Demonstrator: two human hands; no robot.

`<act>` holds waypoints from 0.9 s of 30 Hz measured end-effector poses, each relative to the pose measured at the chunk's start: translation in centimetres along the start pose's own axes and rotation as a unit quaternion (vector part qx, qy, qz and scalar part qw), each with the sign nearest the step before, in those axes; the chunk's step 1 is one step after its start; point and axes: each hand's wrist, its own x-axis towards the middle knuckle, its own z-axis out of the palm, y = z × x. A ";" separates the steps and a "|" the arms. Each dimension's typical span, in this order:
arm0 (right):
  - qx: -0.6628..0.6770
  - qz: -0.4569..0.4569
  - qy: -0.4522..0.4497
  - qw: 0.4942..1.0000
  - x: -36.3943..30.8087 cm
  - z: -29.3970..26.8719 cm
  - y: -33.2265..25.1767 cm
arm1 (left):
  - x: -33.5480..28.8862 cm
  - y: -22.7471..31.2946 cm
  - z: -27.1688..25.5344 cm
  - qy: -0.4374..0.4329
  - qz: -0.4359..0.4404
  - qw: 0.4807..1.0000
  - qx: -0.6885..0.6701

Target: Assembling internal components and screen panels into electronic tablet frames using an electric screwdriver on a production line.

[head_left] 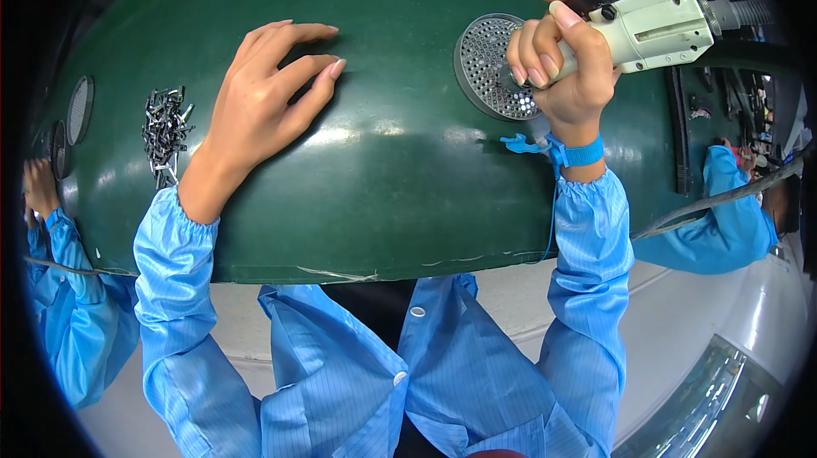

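Note:
My right hand (pixel 574 66) is wrapped round a pale green hand-held power tool (pixel 668 31) with a black lever and a ribbed sleeve at its far end. The tool tilts over the right side of a round perforated metal dish (pixel 482 58), whose holes show shiny bits. My fingers hide the tool's front end, so I cannot tell if it touches the dish. My left hand (pixel 259 92) holds nothing; its fingers are apart and loosely bent over the green table. Left of it lies a pile of small shiny metal pieces (pixel 165 130).
Two round discs (pixel 79 109) stand at the far left of the green table (pixel 374 203). Beside them is another person's hand (pixel 40 188). A blue-sleeved arm (pixel 740 211) of another person is at the right, near a grey cable (pixel 723 196). A blue wrist strap (pixel 584 152) circles my right wrist.

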 end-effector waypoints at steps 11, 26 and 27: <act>0.031 0.006 -0.002 0.999 0.5 -0.7 0.7 | 0.1 0.3 -0.1 0.003 0.001 1.000 0.001; -0.022 -0.031 -0.007 0.999 0.5 1.6 -2.7 | 2.3 1.1 -1.9 0.108 -0.088 0.989 -0.052; 0.015 -0.035 0.002 0.999 0.7 1.6 -3.0 | 3.6 1.1 -2.5 0.101 -0.098 0.988 -0.057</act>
